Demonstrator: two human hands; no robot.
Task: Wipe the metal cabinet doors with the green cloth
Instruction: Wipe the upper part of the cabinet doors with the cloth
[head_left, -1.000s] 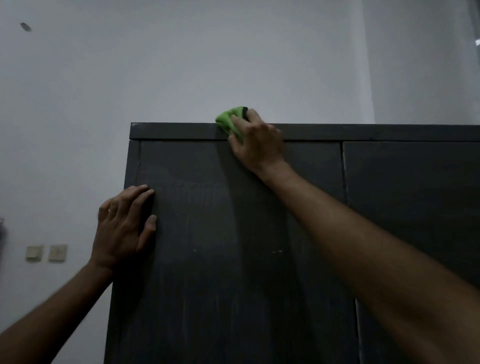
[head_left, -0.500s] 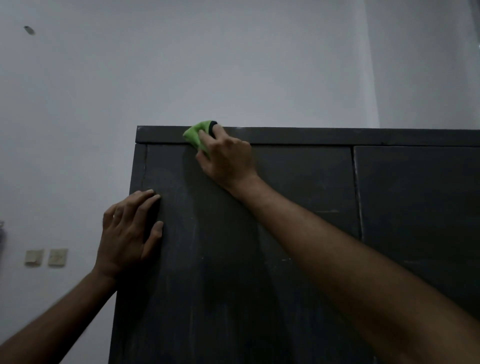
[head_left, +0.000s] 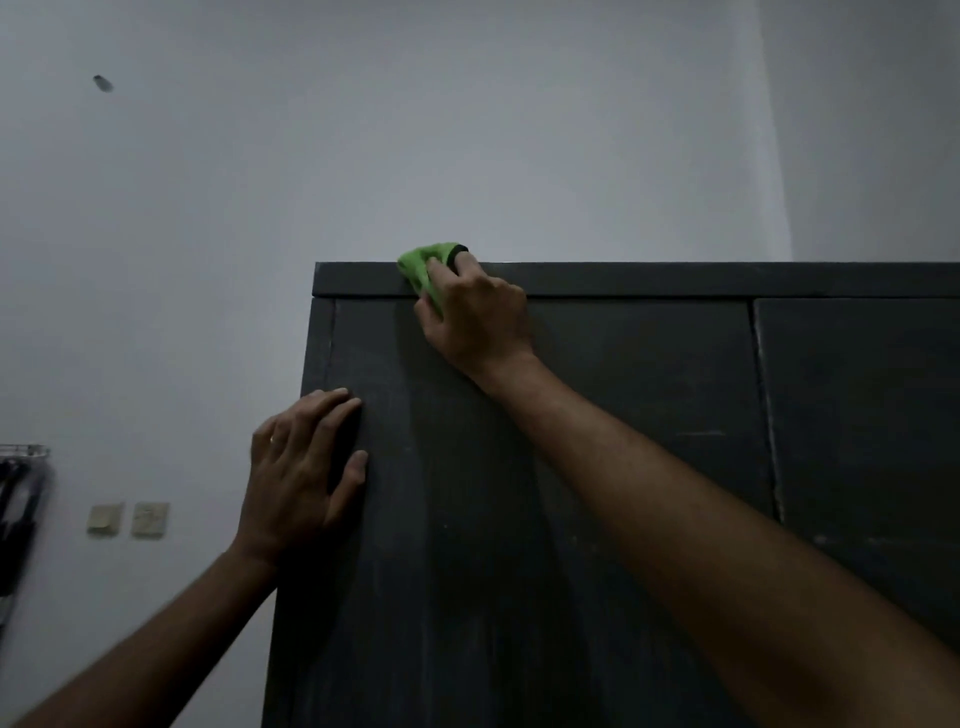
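Cloth: soft, light; found bunched at cabinet top edge.
Right hand: closed on cloth, pressed flat.
Left hand: spread, empty, braced on door.
Hold advised: bunched middle.

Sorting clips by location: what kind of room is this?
Probably a room in a home, dimly lit: a tall dark cabinet against a plain white wall, wall switches, and dark items on a rack.
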